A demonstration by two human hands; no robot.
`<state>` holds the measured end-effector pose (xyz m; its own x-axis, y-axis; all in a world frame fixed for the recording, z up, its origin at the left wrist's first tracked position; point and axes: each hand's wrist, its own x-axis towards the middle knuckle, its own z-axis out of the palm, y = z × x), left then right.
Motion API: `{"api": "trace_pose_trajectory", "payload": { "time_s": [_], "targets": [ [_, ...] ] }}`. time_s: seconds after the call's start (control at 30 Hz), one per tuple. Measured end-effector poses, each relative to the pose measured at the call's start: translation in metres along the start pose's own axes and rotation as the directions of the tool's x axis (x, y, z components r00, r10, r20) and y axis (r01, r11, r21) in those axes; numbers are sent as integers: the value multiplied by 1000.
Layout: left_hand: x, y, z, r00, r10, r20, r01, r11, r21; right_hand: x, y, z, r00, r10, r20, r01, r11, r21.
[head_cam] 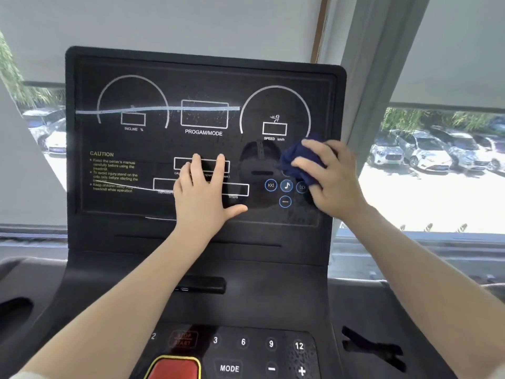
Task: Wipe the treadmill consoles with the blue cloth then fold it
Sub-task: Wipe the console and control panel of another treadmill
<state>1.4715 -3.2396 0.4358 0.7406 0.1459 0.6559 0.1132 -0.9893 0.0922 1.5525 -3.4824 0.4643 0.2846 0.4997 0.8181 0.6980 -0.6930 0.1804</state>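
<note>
Nearest you, at the bottom edge, lies the lower keypad (246, 351) of the treadmill, with a red stop button (175, 369) framed in yellow at its left, speed keys marked 3, 6, 9 and 12, and a MODE key (229, 368) with minus and plus signs to its right. Just beyond the keypad, a dark slot (200, 285) sits in the sloping neck of the machine.

Your two bare forearms reach up from the bottom corners to the upright console panel (136, 165). Your left hand (203, 192) lies flat on the lower middle of the panel, fingers straight and spread, thumb pointing right, holding nothing. Your right hand (326, 176) is at the panel's lower right, fingers curled round the bunched blue cloth (295, 160), pressing it against the glass just above the ringed music buttons (286, 186) and below the SPEED dial (274, 116).

Farther up the panel, the PROGAM/MODE box (204, 114) stands at centre and the INCLINE dial (133, 105) at left; specks show on the glass there. A yellow CAUTION text (113, 170) occupies the left side.

Beyond the console, a grey window post (382, 64) rises at right, roller blinds (459, 50) hang over the upper glass, and parked cars (420, 151) stand outside.
</note>
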Motion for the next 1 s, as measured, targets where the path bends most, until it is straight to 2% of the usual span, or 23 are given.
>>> {"api": "trace_pose_trajectory", "payload": {
  "time_s": [0.17, 0.27, 0.33, 0.4, 0.53, 0.57, 0.63, 0.7, 0.83, 0.9, 1.0],
  "targets": [
    [-1, 0, 5, 1000, 0, 16, 0, 1000, -4, -95, -58, 5, 947, -182, 263, 179, 983, 35],
    [-2, 0, 2, 998, -8, 56, 9, 1000, -26, -92, -47, 2, 931, -192, 310, 206, 979, -13],
    [-3, 1, 1, 996, -6, 84, 8, 999, -34, -80, -31, -1, 971, -100, 219, 113, 992, -50],
    [-3, 1, 0, 996, -1, 89, 5, 999, -37, -70, -22, -2, 994, 69, 89, -64, 997, -53],
    [-3, -1, 3, 998, -2, 58, 3, 1000, -22, -69, -46, 5, 952, 302, -45, -302, 953, -9],
    [-4, 0, 4, 999, 2, 47, -1, 1000, -19, -75, -60, 9, 955, 294, -29, -293, 956, 17],
    [-4, 0, 6, 998, 5, 55, -4, 1000, -17, -93, -89, 19, 980, 188, 68, -193, 978, 75],
    [-5, 0, 7, 998, 10, 65, -9, 1000, -16, -105, -108, 25, 977, 156, 147, -175, 977, 121],
    [-4, -4, 6, 999, 35, 33, -36, 999, 28, -104, -94, 14, 962, 150, 229, -154, 988, -1],
    [-4, -8, 5, 998, 54, 18, -55, 997, 60, -110, -85, 3, 941, 270, 203, -269, 963, -36],
    [-3, -10, 4, 997, 63, 48, -69, 991, 112, -118, -91, -4, 892, 425, 156, -432, 902, 10]
  ]
}}
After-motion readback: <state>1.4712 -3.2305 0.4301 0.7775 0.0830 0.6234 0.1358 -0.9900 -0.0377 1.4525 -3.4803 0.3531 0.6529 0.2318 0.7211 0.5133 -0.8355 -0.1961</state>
